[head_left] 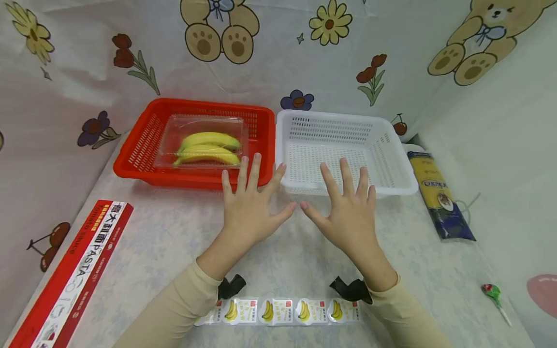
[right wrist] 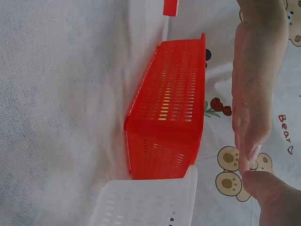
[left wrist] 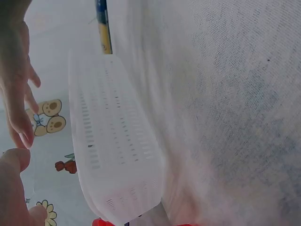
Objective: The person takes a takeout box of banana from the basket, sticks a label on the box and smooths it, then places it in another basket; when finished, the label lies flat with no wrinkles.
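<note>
Both hands hover side by side over the table, palms down with fingers spread, holding nothing. My left hand (head_left: 250,208) is nearest the front of the red basket (head_left: 191,180); its fingertips overlap the rim in the head view. In that basket, a clear plastic container (head_left: 174,130) holds bananas (head_left: 209,153). My right hand (head_left: 350,217) stands before the white basket (head_left: 348,191), in which I see nothing. Below the wrists lies a strip of banana stickers (head_left: 276,311), its left end partly hidden by the left sleeve.
A long red pasta box (head_left: 80,270) lies at the left. On the right are a yellow and blue packet (head_left: 439,195) and a green-wrapped lollipop (head_left: 491,291). A printed cloth (head_left: 261,82) hangs behind the baskets. Black straps (head_left: 354,291) hang by the wrists.
</note>
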